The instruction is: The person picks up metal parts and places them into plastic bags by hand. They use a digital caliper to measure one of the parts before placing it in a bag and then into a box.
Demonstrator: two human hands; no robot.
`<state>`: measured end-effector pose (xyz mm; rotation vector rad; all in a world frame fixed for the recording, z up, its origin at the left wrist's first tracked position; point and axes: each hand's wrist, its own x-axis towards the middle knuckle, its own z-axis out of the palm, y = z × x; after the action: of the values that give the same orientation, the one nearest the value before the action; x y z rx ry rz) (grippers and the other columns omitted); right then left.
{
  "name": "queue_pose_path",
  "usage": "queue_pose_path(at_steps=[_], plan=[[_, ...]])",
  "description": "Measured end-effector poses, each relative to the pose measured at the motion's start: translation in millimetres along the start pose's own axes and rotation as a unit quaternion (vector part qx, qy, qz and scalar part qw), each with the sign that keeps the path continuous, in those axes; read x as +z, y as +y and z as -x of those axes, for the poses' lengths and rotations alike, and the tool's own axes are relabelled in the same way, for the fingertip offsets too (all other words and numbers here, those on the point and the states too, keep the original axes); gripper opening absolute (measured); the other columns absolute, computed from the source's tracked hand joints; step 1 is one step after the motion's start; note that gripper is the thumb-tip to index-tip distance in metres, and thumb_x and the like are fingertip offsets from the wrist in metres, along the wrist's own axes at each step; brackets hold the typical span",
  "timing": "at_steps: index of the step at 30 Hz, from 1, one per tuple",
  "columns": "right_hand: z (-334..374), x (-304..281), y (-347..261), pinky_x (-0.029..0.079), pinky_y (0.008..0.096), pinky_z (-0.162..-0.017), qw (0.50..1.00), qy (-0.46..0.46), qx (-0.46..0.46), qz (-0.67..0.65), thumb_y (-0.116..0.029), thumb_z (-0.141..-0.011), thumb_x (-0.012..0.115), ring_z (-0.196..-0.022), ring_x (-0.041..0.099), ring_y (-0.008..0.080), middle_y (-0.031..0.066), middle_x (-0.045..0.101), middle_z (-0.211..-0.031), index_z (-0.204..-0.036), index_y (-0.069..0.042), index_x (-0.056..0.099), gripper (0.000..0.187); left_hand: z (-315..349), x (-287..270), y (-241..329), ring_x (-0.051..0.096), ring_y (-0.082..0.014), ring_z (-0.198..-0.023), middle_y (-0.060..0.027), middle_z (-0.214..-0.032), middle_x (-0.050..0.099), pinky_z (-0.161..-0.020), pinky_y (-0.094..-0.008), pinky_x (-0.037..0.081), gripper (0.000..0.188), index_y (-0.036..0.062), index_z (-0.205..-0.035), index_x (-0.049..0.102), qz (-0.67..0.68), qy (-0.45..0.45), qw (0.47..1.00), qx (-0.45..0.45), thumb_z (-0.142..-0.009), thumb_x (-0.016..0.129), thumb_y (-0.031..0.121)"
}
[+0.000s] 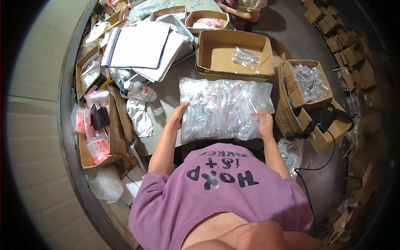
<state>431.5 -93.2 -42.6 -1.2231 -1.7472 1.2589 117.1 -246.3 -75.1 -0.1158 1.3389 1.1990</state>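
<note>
At the left I see a brown cardboard carton (118, 141) of pink-and-clear packets, then a limp, wrinkled white cloth (140, 118) beside a ribbed clear bottle (143, 91). The left hand (178, 116) grasps the near-left edge of a bulging, glossy plastic bag (223, 110) at the table's front. A rectangular open box (212, 54) stands close behind it. The right hand (265, 124) grips the bag's right side, thumb on top; crowded beyond is a box of shiny packets (310, 83).
</note>
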Motion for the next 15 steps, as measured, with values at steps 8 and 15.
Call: queue_pose_path(at_steps=[8, 15], plan=[[2.2, 26.0, -74.0, 0.039, 0.0287, -0.053, 0.984, -0.149, -0.096, -0.027, -0.036, -0.091, 0.046, -0.054, 0.049, 0.0141, 0.0073, 0.052, -0.056, -0.069, 0.002, 0.061, 0.047, 30.5, -5.8, -30.6, 0.055, -0.0232, -0.100, -0.0112, -0.110, 0.056, -0.087, -0.0402, 0.045, 0.063, 0.0052, -0.120, 0.046, 0.032, -0.054, 0.990, 0.127, -0.072, 0.065, 0.042], [-2.9, 52.8, -73.2, 0.041, 0.0262, -0.058, 0.948, -0.276, -0.098, -0.120, -0.040, -0.092, 0.041, -0.059, 0.052, 0.0124, 0.0066, 0.058, -0.064, -0.070, 0.001, 0.061, 0.050, 101.6, -29.4, -43.9, 0.051, -0.0235, -0.100, -0.0133, -0.110, 0.050, -0.085, -0.0366, 0.044, 0.071, 0.0012, -0.121, 0.034, 0.034, 0.078, 0.975, 0.207, -0.064, 0.072, 0.019]])
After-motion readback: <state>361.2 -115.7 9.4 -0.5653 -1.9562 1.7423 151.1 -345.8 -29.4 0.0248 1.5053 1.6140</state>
